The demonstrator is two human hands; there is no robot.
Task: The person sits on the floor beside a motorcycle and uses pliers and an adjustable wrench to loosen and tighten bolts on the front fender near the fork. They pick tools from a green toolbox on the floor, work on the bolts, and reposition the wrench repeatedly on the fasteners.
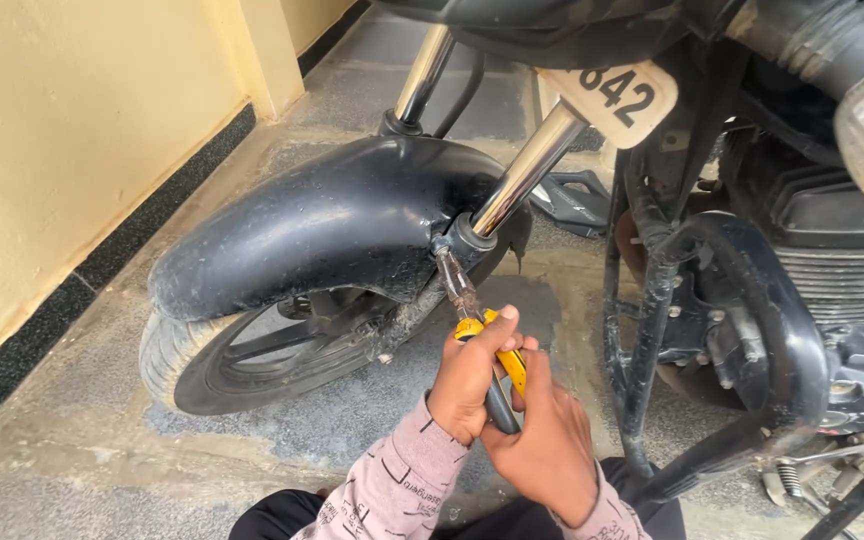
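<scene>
Filling the right and middle of the frame, a motorcycle stands on the grey floor, its black mudguard curving over the front wheel left of centre and a chrome fork tube slanting down to meet it. Just below centre both hands clench the yellow grips of the pliers, the left hand above and the right hand beneath, fingers wrapped tight. The rigid, rusty steel tips bite at the fastener on the mudguard; they could slip, so the padded grips seem the surest hold.
</scene>
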